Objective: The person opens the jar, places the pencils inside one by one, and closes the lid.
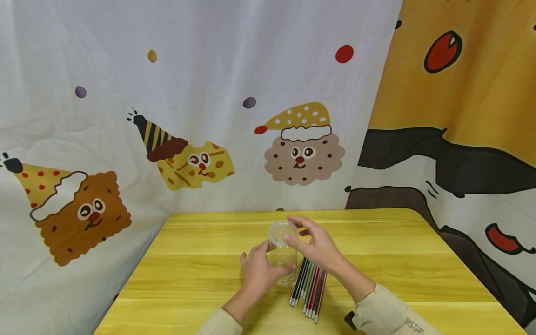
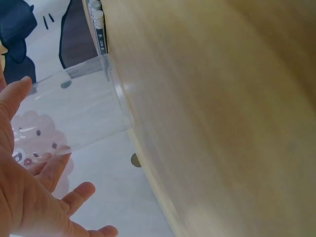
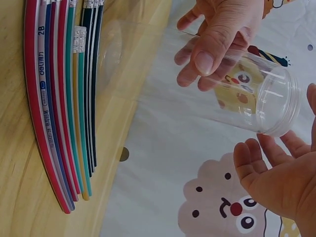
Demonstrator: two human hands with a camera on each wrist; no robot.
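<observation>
A tall clear plastic jar (image 1: 285,255) with a translucent round lid (image 1: 281,232) is upright, close over the table, with nothing inside. My left hand (image 1: 260,270) holds it by its side, the thumb across the near face and fingers behind, as the right wrist view also shows. At the lid's right side is my right hand (image 1: 318,244), its fingers spread and the thumb at the near rim. In the right wrist view, the fingertips of this hand (image 3: 279,175) are right at the rim. Several striped pencils (image 1: 309,288) with erasers lie just right of the jar.
The yellow wood-grain table (image 1: 188,279) has its far edge near a white curtain (image 1: 209,56) printed with cartoon biscuits. An orange and black printed cloth (image 1: 469,107) hangs at the right. A small black object (image 1: 351,321) shows beside the right sleeve.
</observation>
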